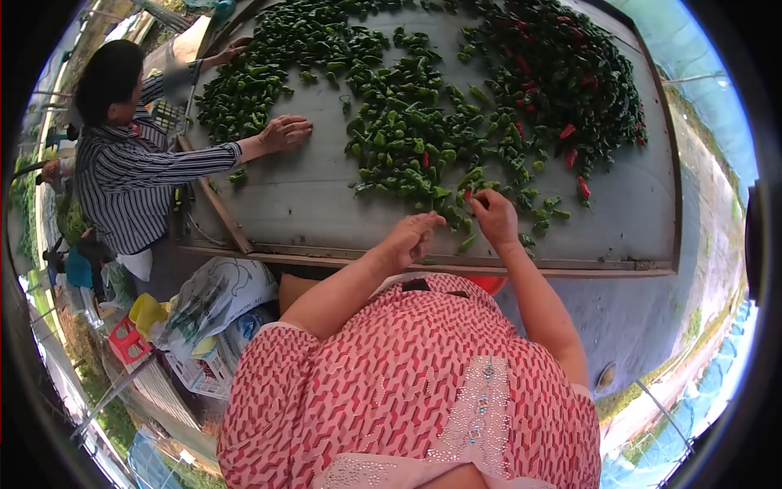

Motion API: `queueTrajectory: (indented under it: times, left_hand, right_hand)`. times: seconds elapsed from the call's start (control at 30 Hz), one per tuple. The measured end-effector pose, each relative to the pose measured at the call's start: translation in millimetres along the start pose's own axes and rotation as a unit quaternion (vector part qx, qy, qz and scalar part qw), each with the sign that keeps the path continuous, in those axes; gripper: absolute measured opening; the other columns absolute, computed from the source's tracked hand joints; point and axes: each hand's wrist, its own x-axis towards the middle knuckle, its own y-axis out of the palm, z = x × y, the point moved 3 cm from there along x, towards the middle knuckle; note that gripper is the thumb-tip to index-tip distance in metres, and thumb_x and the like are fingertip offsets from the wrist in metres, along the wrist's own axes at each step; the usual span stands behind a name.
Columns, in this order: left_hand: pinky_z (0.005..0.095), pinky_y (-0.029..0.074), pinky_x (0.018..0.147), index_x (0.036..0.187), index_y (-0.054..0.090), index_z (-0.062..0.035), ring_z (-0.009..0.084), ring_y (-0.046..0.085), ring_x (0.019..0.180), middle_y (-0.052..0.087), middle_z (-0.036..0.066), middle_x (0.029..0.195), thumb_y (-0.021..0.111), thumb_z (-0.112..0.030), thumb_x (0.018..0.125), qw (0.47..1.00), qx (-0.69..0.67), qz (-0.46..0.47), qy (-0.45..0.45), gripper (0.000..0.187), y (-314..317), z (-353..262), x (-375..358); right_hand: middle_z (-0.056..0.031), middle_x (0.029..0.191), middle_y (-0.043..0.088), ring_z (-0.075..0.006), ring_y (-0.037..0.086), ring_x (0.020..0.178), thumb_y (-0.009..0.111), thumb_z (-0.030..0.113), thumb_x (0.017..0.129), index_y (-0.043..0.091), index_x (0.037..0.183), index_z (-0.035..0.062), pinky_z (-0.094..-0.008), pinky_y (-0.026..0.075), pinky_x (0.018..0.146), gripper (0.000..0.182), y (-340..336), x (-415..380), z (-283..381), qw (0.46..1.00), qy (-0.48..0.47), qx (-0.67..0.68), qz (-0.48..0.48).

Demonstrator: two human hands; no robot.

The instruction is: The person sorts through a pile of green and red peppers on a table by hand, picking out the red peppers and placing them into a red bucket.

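Near the front edge of a grey sorting table (pixel 318 191), my right hand (pixel 495 218) pinches a small red pepper (pixel 467 194) between thumb and fingertips. Just to its left is my left hand (pixel 410 240), fingers curled in; whether anything is inside them is hidden. Loose green peppers (pixel 407 138) spread over the table right in front of both hands. One green pepper (pixel 467 243) lies between my hands, close to the table's edge.
A large heap of dark green peppers (pixel 562 73) with scattered red ones fills the far right. At the left, a co-worker (pixel 138 163) in a striped shirt reaches over the table. Plastic bags (pixel 216 301) and a red stool (pixel 129 341) stand below. A wooden rim (pixel 586 270) edges the table.
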Motion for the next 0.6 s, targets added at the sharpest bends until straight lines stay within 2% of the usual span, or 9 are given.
queueTrajectory:
  times: [0.1, 0.17, 0.23, 0.33, 0.43, 0.47, 0.53, 0.57, 0.6]
  left_hand:
    - [0.0226, 0.02, 0.039, 0.091, 0.055, -0.0149, 0.0059, 0.03, 0.044, 0.035, -0.007, 0.058, 0.053, -0.045, 0.097, 0.998, 0.048, 0.023, 0.018, 0.031, 21.3, 8.4, 13.3]
    - [0.0238, 0.02, 0.038, 0.084, 0.053, -0.0161, 0.0061, 0.031, 0.042, 0.036, -0.007, 0.057, 0.049, -0.045, 0.099, 0.996, 0.068, 0.034, 0.039, 0.033, 37.5, 9.0, 11.5]
    - [0.0245, 0.021, 0.037, 0.083, 0.054, -0.0142, 0.0067, 0.032, 0.041, 0.039, -0.005, 0.057, 0.045, -0.039, 0.102, 0.994, 0.09, 0.012, 0.067, 0.032, 36.9, 17.4, 15.5]
    - [0.0248, 0.023, 0.034, 0.087, 0.059, -0.0094, 0.0071, 0.037, 0.04, 0.044, -0.004, 0.057, 0.049, -0.031, 0.099, 0.993, 0.079, -0.022, 0.085, 0.027, 31.6, 34.1, 15.3]
    - [0.0245, 0.025, 0.033, 0.088, 0.063, -0.0073, 0.0074, 0.039, 0.04, 0.048, -0.002, 0.059, 0.051, -0.026, 0.096, 0.98, 0.15, -0.018, 0.128, 0.023, 24.8, 40.7, 3.3]
    - [0.0238, 0.026, 0.034, 0.089, 0.063, -0.0073, 0.0068, 0.039, 0.041, 0.049, -0.002, 0.061, 0.051, -0.025, 0.096, 0.973, 0.194, -0.026, 0.126, 0.022, 25.0, 44.2, 1.9]
    - [0.0225, 0.026, 0.035, 0.09, 0.064, -0.0074, 0.0056, 0.039, 0.042, 0.051, -0.002, 0.065, 0.051, -0.023, 0.096, 0.954, 0.275, -0.042, 0.116, 0.021, 32.4, 48.9, -8.0]
    - [0.0253, 0.031, 0.04, 0.091, 0.065, -0.0064, 0.0087, 0.045, 0.047, 0.053, 0.0, 0.066, 0.053, -0.021, 0.094, 0.932, 0.348, -0.043, 0.087, 0.019, 41.9, 46.5, -15.8]
    - [0.026, 0.034, 0.042, 0.092, 0.065, -0.0055, 0.0095, 0.047, 0.049, 0.053, 0.0, 0.067, 0.053, -0.019, 0.093, 0.909, 0.395, -0.027, 0.13, 0.018, 49.1, 49.4, -8.6]
  right_hand:
    - [-0.0139, 0.081, 0.065, -0.0288, 0.064, 0.073, 0.069, 0.015, 0.081, 0.067, 0.089, 0.0043, -0.0362, 0.05, 0.066, 0.014, 15.2, -28.7, 14.2, 0.992, -0.083, 0.072, 0.065]
    - [-0.0113, 0.079, 0.066, -0.0182, 0.062, 0.069, 0.067, 0.01, 0.083, 0.068, 0.092, 0.0001, -0.0306, 0.048, 0.065, 0.014, 21.0, -41.8, 14.9, 0.993, -0.097, 0.04, 0.061]
    - [-0.0068, 0.077, 0.066, -0.0129, 0.059, 0.069, 0.066, 0.007, 0.083, 0.07, 0.099, 0.0005, -0.0288, 0.047, 0.064, 0.018, 21.7, -45.4, 2.4, 0.974, -0.085, 0.169, 0.121]
    - [-0.0029, 0.076, 0.064, -0.0099, 0.057, 0.07, 0.066, 0.005, 0.083, 0.068, 0.11, 0.0016, -0.0278, 0.047, 0.064, 0.027, 5.0, -65.8, -7.4, 0.95, 0.005, 0.236, 0.204]
    - [-0.0012, 0.068, 0.058, -0.0106, 0.055, 0.063, 0.068, 0.009, 0.083, 0.061, 0.124, 0.0047, -0.0289, 0.047, 0.062, 0.041, 2.1, -77.9, -51.6, 0.968, 0.014, 0.207, 0.137]
    - [-0.0021, 0.069, 0.059, -0.0126, 0.057, 0.062, 0.068, 0.01, 0.083, 0.058, 0.128, 0.0067, -0.0301, 0.048, 0.062, 0.046, -3.4, -80.1, -59.2, 0.98, -0.016, 0.158, 0.12]
    - [-0.0038, 0.071, 0.061, -0.0165, 0.059, 0.062, 0.068, 0.013, 0.084, 0.051, 0.135, 0.0107, -0.0324, 0.049, 0.061, 0.054, -24.7, -97.6, -45.1, 0.993, -0.071, 0.053, 0.082]
    - [-0.0041, 0.071, 0.061, -0.017, 0.058, 0.061, 0.068, 0.013, 0.084, 0.049, 0.137, 0.0128, -0.0317, 0.049, 0.062, 0.057, -32.0, -104.3, -32.6, 0.992, -0.096, 0.018, 0.081]
    - [-0.0045, 0.071, 0.061, -0.0174, 0.057, 0.061, 0.068, 0.013, 0.084, 0.046, 0.14, 0.0149, -0.031, 0.048, 0.062, 0.06, -39.4, -108.4, -11.3, 0.989, -0.122, -0.017, 0.079]
